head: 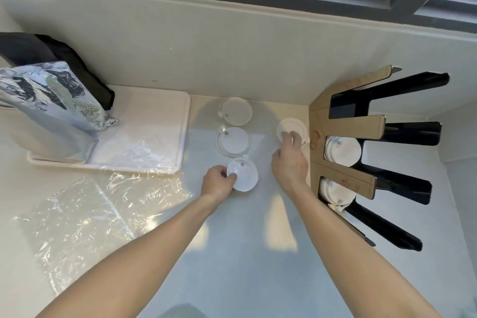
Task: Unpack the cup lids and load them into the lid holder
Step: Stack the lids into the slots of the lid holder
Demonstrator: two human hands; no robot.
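Three stacks of white cup lids stand in a column on the counter: a far stack (236, 110), a middle stack (233, 141) and a near stack (244, 175). My left hand (218, 181) grips the left rim of the near stack. A fourth lid stack (290, 126) sits to the right, and my right hand (290, 160) pinches its near edge with the fingertips. The lid holder (343, 124), wood-faced with black slots, stands at the right; two of its slots hold white lids (342, 151), while the far slot looks dark.
Crumpled clear plastic wrap (100, 209) lies on the counter at the left. A white tray (154, 121) behind it carries a silver foil bag (49, 106) and a black bag (51, 51). The wall and window frame run along the back.
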